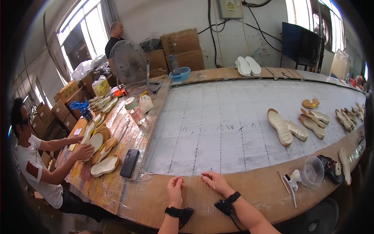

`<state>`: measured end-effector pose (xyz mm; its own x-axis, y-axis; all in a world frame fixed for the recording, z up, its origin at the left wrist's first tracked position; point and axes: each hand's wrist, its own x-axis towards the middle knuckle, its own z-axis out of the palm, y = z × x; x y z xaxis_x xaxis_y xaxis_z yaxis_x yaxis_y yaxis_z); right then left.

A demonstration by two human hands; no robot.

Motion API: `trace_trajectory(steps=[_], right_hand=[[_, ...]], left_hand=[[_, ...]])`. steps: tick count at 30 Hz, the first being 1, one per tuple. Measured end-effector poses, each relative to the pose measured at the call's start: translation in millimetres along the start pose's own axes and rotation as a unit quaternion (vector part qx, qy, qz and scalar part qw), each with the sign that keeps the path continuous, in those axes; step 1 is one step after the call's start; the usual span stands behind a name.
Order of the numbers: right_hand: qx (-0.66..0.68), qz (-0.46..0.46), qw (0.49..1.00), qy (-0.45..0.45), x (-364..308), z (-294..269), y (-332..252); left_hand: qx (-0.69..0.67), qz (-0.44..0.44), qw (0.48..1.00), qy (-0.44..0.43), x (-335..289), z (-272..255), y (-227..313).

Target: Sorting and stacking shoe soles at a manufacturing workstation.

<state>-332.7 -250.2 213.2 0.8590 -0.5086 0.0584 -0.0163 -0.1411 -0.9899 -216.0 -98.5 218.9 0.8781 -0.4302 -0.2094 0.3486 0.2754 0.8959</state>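
Observation:
My left hand [175,192] rests over the near cardboard-covered edge of the table, its fingers curled together; whether anything is in them I cannot make out. Just to the right, my right hand [218,183] lies at the border of the white sheet [198,144], fingers loosely apart and no held object showing. Both wrists wear black straps with small devices. Farther right on the sheet are a brown-edged cream shoe sole [279,128] and a second sole [297,130] overlapping it. Several more soles [313,125] lie beyond them.
Right of my hands sit a clear plastic cup [312,171], a white-handled brush [291,189] and a thin stick [283,182]. On the left table are a black phone [129,163], more soles [105,165] and a fan [128,62]. A co-worker [43,163] handles soles there.

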Motion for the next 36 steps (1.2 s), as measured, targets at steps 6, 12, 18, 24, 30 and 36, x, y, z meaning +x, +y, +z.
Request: trace_trajectory(steps=[6, 12, 18, 24, 30, 36], right_hand=[[0.024, 0.004, 1.000, -0.014, -3.5, -2.9, -1.6], [0.007, 0.014, 1.000, -0.014, -3.5, -5.5, -2.0], [-0.007, 0.012, 1.000, -0.001, -5.4, -7.3, -8.7], [-0.025, 0.004, 1.000, 0.001, -6.6, -6.9, -13.8], [-0.020, -0.002, 1.000, 0.021, -8.3, -7.9, -15.7], [-0.047, -0.009, 0.999, 0.007, -9.5, -10.5, -18.2]], left_hand=[[0.179, 0.070, 0.973, -0.124, -5.2, -3.8, -5.5], [0.095, 0.053, 0.987, -0.119, -6.6, -3.8, -2.3], [0.028, 0.037, 0.995, -0.093, -5.2, -10.8, -0.9], [-0.037, 0.023, 0.995, -0.089, -5.9, -12.3, 1.1], [-0.056, 0.024, 0.993, -0.100, -5.4, -13.5, -1.4], [-0.063, 0.023, 0.993, -0.098, -6.8, -11.1, -0.7]])
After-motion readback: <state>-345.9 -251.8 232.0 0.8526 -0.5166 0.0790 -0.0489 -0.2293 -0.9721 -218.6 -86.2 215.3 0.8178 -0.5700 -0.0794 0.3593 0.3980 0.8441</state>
